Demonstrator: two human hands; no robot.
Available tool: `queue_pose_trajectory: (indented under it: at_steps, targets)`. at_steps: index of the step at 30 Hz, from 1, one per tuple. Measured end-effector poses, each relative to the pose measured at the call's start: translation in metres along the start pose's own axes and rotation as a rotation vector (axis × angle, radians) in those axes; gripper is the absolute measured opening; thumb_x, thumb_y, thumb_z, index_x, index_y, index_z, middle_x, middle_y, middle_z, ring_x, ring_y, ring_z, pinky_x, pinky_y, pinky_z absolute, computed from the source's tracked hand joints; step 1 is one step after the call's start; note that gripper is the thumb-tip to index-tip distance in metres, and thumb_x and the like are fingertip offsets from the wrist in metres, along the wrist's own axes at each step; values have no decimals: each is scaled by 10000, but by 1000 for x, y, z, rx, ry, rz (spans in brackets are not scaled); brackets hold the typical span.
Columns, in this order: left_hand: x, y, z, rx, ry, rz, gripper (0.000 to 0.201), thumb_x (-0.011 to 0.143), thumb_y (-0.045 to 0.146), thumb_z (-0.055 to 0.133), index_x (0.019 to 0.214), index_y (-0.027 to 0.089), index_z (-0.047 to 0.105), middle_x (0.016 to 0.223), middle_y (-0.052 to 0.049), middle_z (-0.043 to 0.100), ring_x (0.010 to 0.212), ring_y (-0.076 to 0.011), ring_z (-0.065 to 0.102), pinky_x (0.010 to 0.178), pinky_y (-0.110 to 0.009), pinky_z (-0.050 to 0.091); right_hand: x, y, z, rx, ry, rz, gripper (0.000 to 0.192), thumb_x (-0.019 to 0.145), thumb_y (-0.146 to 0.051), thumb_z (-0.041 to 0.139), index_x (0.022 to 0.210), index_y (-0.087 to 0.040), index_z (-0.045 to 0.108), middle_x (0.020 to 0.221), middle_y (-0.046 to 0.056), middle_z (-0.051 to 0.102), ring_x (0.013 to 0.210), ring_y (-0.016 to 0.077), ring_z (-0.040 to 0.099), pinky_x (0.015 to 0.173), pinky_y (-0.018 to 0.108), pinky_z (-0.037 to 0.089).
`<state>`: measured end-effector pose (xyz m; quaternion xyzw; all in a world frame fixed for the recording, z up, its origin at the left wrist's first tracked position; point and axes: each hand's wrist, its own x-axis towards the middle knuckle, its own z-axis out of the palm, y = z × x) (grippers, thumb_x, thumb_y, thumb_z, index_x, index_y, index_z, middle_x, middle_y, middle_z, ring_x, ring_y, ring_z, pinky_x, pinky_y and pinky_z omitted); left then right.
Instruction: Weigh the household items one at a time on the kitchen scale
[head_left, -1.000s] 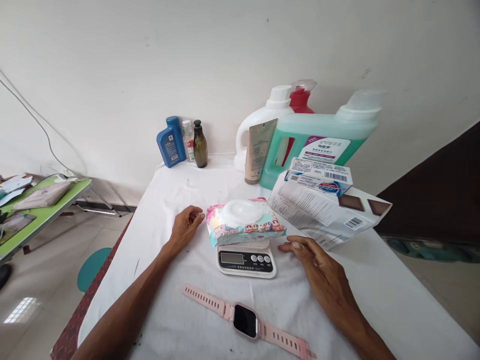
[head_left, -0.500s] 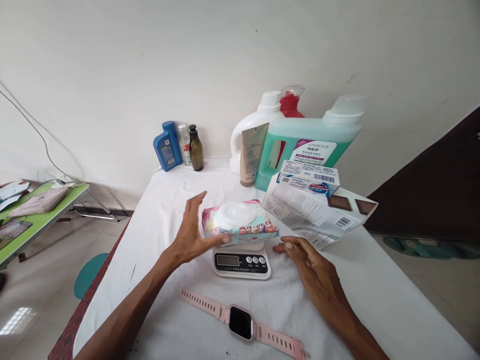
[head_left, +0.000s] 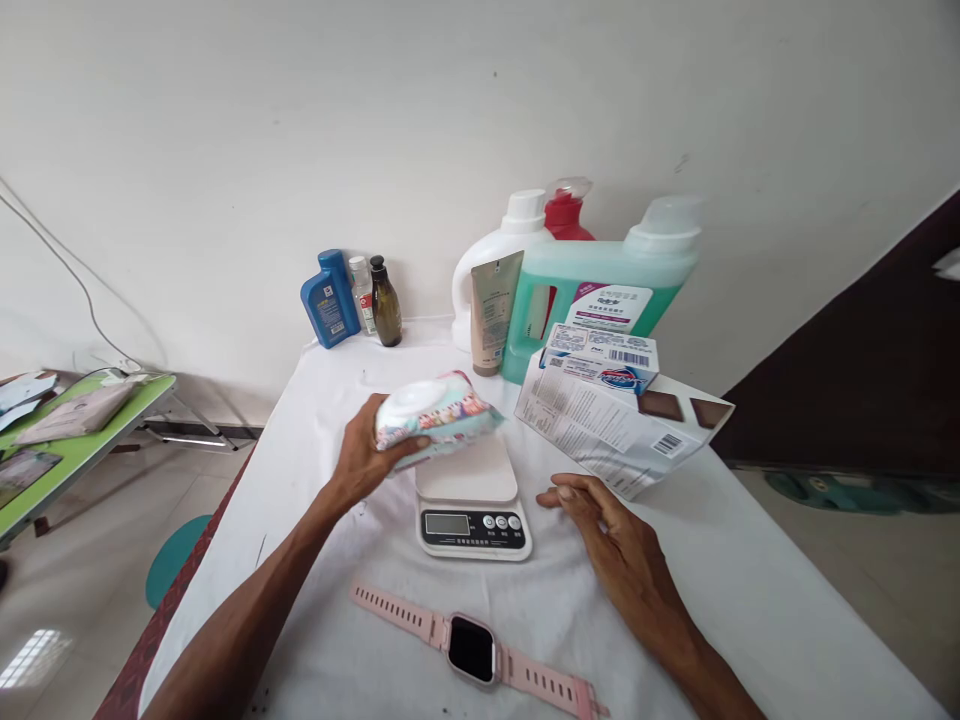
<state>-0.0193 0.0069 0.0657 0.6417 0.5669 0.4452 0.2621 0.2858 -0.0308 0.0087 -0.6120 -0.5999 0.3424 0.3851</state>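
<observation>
Left hand: the left hand [head_left: 364, 455] was stretched forward, fingers closed around the wet wipes pack [head_left: 435, 415].
Pack: it was held tilted, just above the kitchen scale [head_left: 470, 495].
Right hand: the right hand [head_left: 611, 530] was laid flat on the white tablecloth [head_left: 750, 590], fingers loosely spread, beside the scale.
Containers: a green detergent jug [head_left: 600, 290] was seen behind.

I see a pink smartwatch [head_left: 471, 648] near the table's [head_left: 787, 600] front edge. Back edge: blue bottle [head_left: 325, 300], small clear bottle [head_left: 363, 294], brown bottle [head_left: 385, 302], white jug [head_left: 491, 270], green jug [head_left: 611, 285], beige tube [head_left: 492, 312]. Boxes [head_left: 615, 400] toward the right edge.
</observation>
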Motion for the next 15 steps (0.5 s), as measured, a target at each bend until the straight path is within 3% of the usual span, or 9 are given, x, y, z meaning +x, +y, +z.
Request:
queue_pose_trajectory:
  at_steps: [3, 6, 10, 15]
  targets:
    - [23, -8, -12, 81, 143, -92, 492, 748, 547, 846, 1032, 231, 597, 1015, -25, 706, 956, -257, 665, 779, -346, 499, 0, 0, 0, 8, -5, 21, 485, 979, -686, 447, 1085, -269, 670, 1086, 55, 801, 1002, 255, 712, 765, 316, 529]
    - [60, -18, -9, 215, 261, -211, 513, 746, 549, 837, 1032, 230, 553, 1095, -64, 705, 1032, -289, 666, 812, -367, 490, 1, 2, 1, 1, -9, 37, 474, 980, -681, 452, 1098, -274, 664, 1108, 40, 798, 989, 245, 710, 771, 314, 524]
    - [109, -28, 21, 301, 314, -371, 545, 784, 511, 813, 1126, 215, 509, 1274, -160, 660, 1193, -350, 640, 919, -421, 492, 2, 6, 2, -4, -14, 54, 481, 977, -693, 451, 1122, -284, 659, 1166, 32, 790, 1049, 246, 707, 788, 310, 520]
    - [139, -26, 74, 312, 284, -381, 686, 760, 500, 835, 1232, 152, 480, 1420, -262, 550, 1300, -420, 581, 1020, -464, 459, 4, 6, 0, -6, -31, 86, 494, 968, -713, 457, 1126, -288, 651, 1180, 20, 788, 1094, 236, 701, 877, 311, 503]
